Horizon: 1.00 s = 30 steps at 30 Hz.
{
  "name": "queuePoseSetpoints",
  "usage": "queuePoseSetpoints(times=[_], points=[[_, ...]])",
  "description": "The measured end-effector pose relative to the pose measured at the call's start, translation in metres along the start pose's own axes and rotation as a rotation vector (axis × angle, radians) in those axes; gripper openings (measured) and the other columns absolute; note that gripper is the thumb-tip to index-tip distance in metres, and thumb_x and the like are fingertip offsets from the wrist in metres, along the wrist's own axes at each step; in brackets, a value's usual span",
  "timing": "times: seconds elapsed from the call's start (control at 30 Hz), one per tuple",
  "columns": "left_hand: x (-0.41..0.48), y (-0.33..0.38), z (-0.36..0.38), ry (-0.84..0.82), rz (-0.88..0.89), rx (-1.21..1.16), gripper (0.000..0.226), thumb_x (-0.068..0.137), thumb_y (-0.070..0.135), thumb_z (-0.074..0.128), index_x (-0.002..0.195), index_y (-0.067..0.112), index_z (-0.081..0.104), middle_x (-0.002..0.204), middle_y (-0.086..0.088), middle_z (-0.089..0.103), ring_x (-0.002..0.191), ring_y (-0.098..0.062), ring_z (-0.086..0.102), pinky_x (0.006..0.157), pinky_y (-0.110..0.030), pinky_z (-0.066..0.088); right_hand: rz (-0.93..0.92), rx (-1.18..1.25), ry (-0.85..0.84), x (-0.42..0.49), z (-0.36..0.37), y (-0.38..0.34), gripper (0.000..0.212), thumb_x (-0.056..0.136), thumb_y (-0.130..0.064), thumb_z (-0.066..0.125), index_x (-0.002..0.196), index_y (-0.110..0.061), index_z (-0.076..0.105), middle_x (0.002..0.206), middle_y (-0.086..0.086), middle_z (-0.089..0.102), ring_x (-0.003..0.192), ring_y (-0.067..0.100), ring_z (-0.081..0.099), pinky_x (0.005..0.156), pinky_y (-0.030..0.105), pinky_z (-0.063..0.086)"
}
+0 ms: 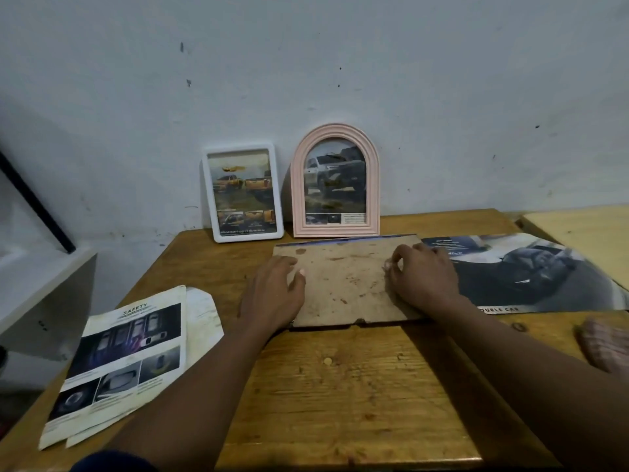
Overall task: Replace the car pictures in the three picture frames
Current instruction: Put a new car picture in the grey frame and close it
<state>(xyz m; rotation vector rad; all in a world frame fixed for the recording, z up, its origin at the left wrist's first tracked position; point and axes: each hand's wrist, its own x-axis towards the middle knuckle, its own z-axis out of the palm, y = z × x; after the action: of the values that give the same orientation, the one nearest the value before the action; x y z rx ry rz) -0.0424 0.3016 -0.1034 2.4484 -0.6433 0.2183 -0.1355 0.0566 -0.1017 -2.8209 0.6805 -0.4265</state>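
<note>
A picture frame lies face down in the middle of the table, its stained brown backing board (pixel 343 281) facing up. My left hand (pixel 277 291) rests flat on the board's left edge, fingers fairly straight. My right hand (pixel 422 277) sits on the board's right part with fingers curled, the fingertips pinched together at the board's surface; what they pinch is too small to tell. A white rectangular frame (pixel 243 192) with orange truck pictures and a pink arched frame (pixel 335 182) with a grey truck picture lean against the wall behind.
A large dark car picture (pixel 531 274) lies on the table to the right of the board. Loose brochure pages (pixel 122 362) headed SAFETY lie at the left front. The wooden table (pixel 340 386) meets a white wall. A white shelf (pixel 44 294) stands left.
</note>
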Motion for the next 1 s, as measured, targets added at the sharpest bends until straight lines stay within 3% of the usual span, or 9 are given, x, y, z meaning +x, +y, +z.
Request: queuePoseSetpoints(times=[0.07, 0.13, 0.2, 0.27, 0.37, 0.57, 0.73, 0.87, 1.0], points=[[-0.001, 0.001, 0.000, 0.005, -0.002, -0.002, 0.034, 0.103, 0.039, 0.051, 0.127, 0.020, 0.066, 0.129, 0.001, 0.064, 0.115, -0.016, 0.057, 0.089, -0.029, 0.044, 0.026, -0.042, -0.003, 0.001, -0.001, -0.001, 0.042, 0.096, -0.050, 0.046, 0.125, -0.022, 0.058, 0.134, 0.012, 0.052, 0.124, 0.035, 0.044, 0.099, 0.048, 0.043], [-0.001, 0.000, 0.000, -0.009, 0.011, -0.013, 0.031, 0.103, 0.036, 0.051, 0.122, 0.018, 0.069, 0.124, 0.000, 0.067, 0.115, -0.017, 0.058, 0.087, -0.028, 0.042, 0.024, -0.048, 0.004, 0.001, -0.001, 0.000, 0.043, 0.096, -0.051, 0.047, 0.123, -0.021, 0.059, 0.132, 0.012, 0.051, 0.122, 0.035, 0.046, 0.097, 0.048, 0.046], [0.000, -0.001, -0.001, -0.071, 0.019, -0.033, 0.035, 0.105, 0.034, 0.047, 0.130, 0.017, 0.065, 0.137, -0.002, 0.062, 0.135, -0.021, 0.048, 0.101, -0.031, 0.037, -0.013, -0.028, -0.021, 0.001, -0.001, 0.004, 0.044, 0.095, -0.053, 0.047, 0.119, -0.020, 0.062, 0.124, 0.010, 0.055, 0.115, 0.031, 0.051, 0.093, 0.047, 0.049], [0.000, -0.001, -0.002, -0.157, -0.006, -0.049, 0.042, 0.107, 0.036, 0.043, 0.144, 0.019, 0.054, 0.156, 0.000, 0.045, 0.152, -0.020, 0.024, 0.116, -0.034, 0.025, -0.056, -0.001, -0.062, 0.002, -0.002, 0.008, 0.043, 0.095, -0.054, 0.046, 0.115, -0.020, 0.064, 0.114, 0.007, 0.060, 0.104, 0.024, 0.056, 0.087, 0.043, 0.052], [0.001, -0.002, -0.002, -0.251, -0.012, 0.001, 0.047, 0.107, 0.038, 0.041, 0.152, 0.023, 0.042, 0.166, 0.002, 0.027, 0.156, -0.018, 0.008, 0.120, -0.038, 0.018, -0.101, 0.035, -0.106, 0.004, -0.004, 0.012, 0.039, 0.097, -0.050, 0.046, 0.113, -0.020, 0.063, 0.109, 0.004, 0.064, 0.097, 0.019, 0.057, 0.083, 0.039, 0.053], [0.001, -0.005, 0.000, -0.228, 0.018, 0.036, 0.051, 0.105, 0.038, 0.044, 0.154, 0.022, 0.041, 0.165, 0.001, 0.030, 0.155, -0.019, 0.013, 0.121, -0.036, 0.018, -0.072, 0.093, -0.052, 0.003, 0.003, 0.011, 0.038, 0.098, -0.044, 0.048, 0.124, -0.017, 0.055, 0.125, 0.009, 0.058, 0.115, 0.026, 0.052, 0.091, 0.045, 0.051], [0.004, -0.005, 0.003, -0.269, 0.028, 0.061, 0.054, 0.106, 0.040, 0.042, 0.156, 0.021, 0.035, 0.168, -0.001, 0.022, 0.156, -0.020, 0.005, 0.122, -0.037, 0.013, -0.017, 0.082, 0.009, 0.007, 0.004, 0.010, 0.037, 0.097, -0.046, 0.051, 0.117, -0.015, 0.057, 0.116, 0.010, 0.059, 0.102, 0.024, 0.057, 0.082, 0.043, 0.054], [0.007, -0.008, 0.008, -0.234, -0.009, 0.051, 0.057, 0.103, 0.047, 0.046, 0.155, 0.024, 0.037, 0.169, -0.003, 0.018, 0.157, -0.023, 0.002, 0.123, -0.042, 0.014, -0.074, 0.080, -0.089, 0.013, 0.001, 0.015, 0.039, 0.097, -0.048, 0.050, 0.117, -0.015, 0.056, 0.110, 0.008, 0.061, 0.097, 0.021, 0.056, 0.082, 0.040, 0.054], [0.008, -0.011, 0.011, -0.176, -0.072, 0.027, 0.064, 0.097, 0.054, 0.053, 0.152, 0.024, 0.041, 0.167, -0.004, 0.023, 0.152, -0.026, 0.021, 0.122, -0.044, 0.024, -0.126, 0.123, -0.215, 0.012, -0.005, 0.025, 0.048, 0.095, -0.051, 0.053, 0.127, -0.015, 0.053, 0.124, 0.006, 0.055, 0.111, 0.021, 0.052, 0.093, 0.038, 0.049]])
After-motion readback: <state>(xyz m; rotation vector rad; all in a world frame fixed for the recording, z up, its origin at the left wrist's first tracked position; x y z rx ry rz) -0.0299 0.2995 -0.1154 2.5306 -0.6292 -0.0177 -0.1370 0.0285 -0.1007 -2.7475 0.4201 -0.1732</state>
